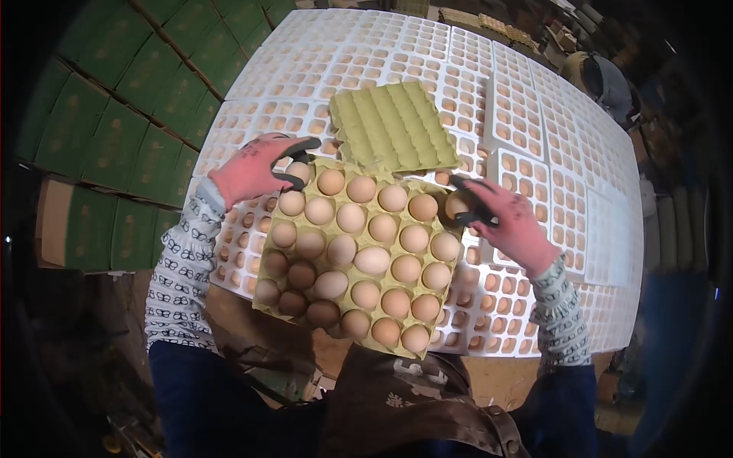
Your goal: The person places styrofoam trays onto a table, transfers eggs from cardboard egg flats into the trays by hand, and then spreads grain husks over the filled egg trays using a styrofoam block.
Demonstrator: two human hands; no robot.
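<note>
A yellow pulp egg tray [420, 286] full of brown eggs lies in front of me, tilted toward my body. My left hand [259, 168], in a pink glove with dark fingertips, is closed round an egg [298, 172] at the tray's far left corner. At the far right corner, my right hand [508, 217], gloved the same way, has its thumb and fingers round another egg [456, 206]. Whether either egg is lifted from its cup I cannot tell. Just beyond the tray, an egg-free yellow pulp tray [393, 126] rests on the white foam trays.
White foam trays [519, 114] holding eggs in square cells cover the big table. Two foam trays on the right sit higher than the others. Green boxes [107, 160] are stacked at the left. A person [603, 80] is at the far right.
</note>
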